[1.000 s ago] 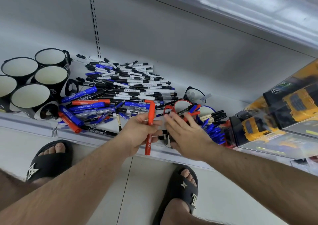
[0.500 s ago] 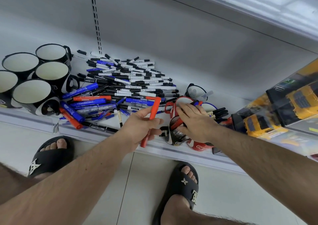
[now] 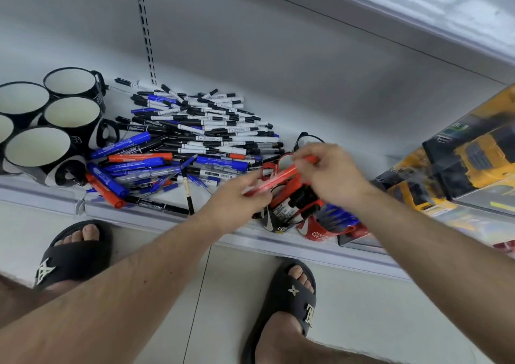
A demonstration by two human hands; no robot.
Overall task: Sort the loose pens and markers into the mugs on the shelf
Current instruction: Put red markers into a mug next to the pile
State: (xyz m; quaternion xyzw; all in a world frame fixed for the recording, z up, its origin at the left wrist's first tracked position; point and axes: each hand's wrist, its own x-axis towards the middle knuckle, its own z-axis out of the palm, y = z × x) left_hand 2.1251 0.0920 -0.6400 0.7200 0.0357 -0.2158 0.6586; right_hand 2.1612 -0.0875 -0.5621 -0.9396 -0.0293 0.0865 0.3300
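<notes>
A red marker point(image 3: 278, 177), motion-blurred, is held in the air above the front part of the shelf point(image 3: 306, 243), slanting from lower left to upper right. The left hand point(image 3: 237, 199) pinches its lower end between thumb and fingers; the right hand point(image 3: 331, 174) has its grip curled round the upper end, the fingertips closed on the barrel. The marker lies just above a red mug point(image 3: 281, 165) whose rim and handle show behind it. In front of that mug stand a black mug point(image 3: 274, 221) holding black markers and a second red mug point(image 3: 317, 230) holding blue pens, both at the shelf's front edge; the right forearm crosses over them. A further black-rimmed mug point(image 3: 302, 138) is partly hidden behind the right hand. To the left, the loose pile of pens and markers point(image 3: 195, 138) spreads over the shelf: black-and-white pens toward the back, thicker blue and red markers toward the front. Beyond the pile, at far left, stand five black mugs with white interiors point(image 3: 72, 112), touching one another. At far right lie boxed yellow toy vehicles point(image 3: 473, 163). Below the shelf, two feet in black sandals point(image 3: 292, 294) rest on a pale tiled floor point(image 3: 237, 308).
</notes>
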